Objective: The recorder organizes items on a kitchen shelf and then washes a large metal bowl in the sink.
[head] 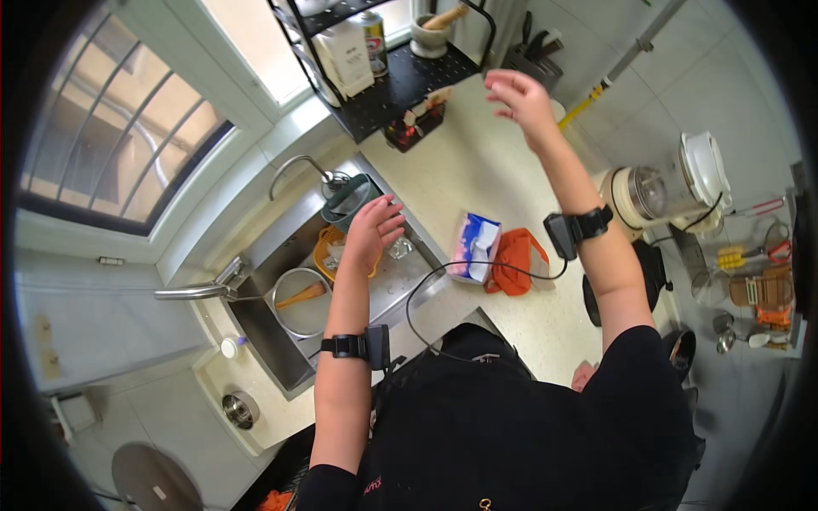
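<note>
My left hand (pixel 374 231) is raised over the stainless steel sink (pixel 409 274), fingers apart and holding nothing. Below it are a yellow plastic basket (pixel 324 246) and a green basket (pixel 350 198). To its lower left, a round pot or bowl (pixel 300 322) with a wooden-handled brush (pixel 301 295) stands in the sink. My right hand (pixel 521 102) is held up above the far counter, fingers slightly bent, nothing in it. Nearest to it are a knife block (pixel 533 64) and a small black tray (pixel 415 128) of small items. Both forearms wear black strapped devices.
A tissue pack (pixel 474 248) and an orange cloth bag (pixel 511 262) lie on the counter (pixel 409 185) before me. A black shelf rack (pixel 409 83) holds a stone mortar (pixel 428 38) and bottles. On the right stands a blender-like appliance (pixel 645 191). A faucet (pixel 198 292) reaches over the sink's left side.
</note>
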Tool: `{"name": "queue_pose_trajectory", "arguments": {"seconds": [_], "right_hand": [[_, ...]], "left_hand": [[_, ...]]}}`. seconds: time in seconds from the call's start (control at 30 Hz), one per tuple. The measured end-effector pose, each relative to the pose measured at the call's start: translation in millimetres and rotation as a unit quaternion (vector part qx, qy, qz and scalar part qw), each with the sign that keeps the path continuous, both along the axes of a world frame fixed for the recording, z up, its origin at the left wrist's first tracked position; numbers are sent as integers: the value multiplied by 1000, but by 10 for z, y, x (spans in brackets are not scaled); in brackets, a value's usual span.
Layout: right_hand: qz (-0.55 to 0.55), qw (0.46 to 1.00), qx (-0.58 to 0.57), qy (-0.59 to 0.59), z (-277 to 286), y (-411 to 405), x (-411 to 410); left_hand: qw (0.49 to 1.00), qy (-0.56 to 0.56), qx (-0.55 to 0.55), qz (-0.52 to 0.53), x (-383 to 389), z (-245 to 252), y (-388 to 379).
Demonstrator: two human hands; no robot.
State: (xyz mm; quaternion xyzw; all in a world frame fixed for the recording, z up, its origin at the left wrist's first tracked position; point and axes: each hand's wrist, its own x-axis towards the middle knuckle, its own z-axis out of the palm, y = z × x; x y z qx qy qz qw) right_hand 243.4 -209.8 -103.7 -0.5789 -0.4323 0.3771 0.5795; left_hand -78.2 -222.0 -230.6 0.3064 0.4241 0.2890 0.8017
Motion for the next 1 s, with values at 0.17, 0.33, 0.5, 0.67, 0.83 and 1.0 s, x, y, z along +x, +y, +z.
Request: {"name": "queue_pose_trajectory", "arguments": {"seconds": [0.17,0.33,0.5,0.67,0.83,1.0], "right_hand": [[3,981,-174,-84,-1140,-780,-21],[42,875,-262,-404,-1697,-1407,-161],[40,891,-394,-223,-1922,-1502,-348],[-1,890,-313,-332,-2262,-1453,-419],[-25,919,-252,-303,-2508,-1310,-378],[-68,966,-227,-101,-2175,-1089,-352]], "left_hand": [[997,56,-9,-58,238,-190,-93],[984,92,-18,-149,485,-495,-204],[968,112,-46,-221,571,-740,-290],[931,175,-21,-321,683,-766,-426],[934,185,-13,-306,682,-793,-421],[925,267,82,-258,685,-670,-323]]}}
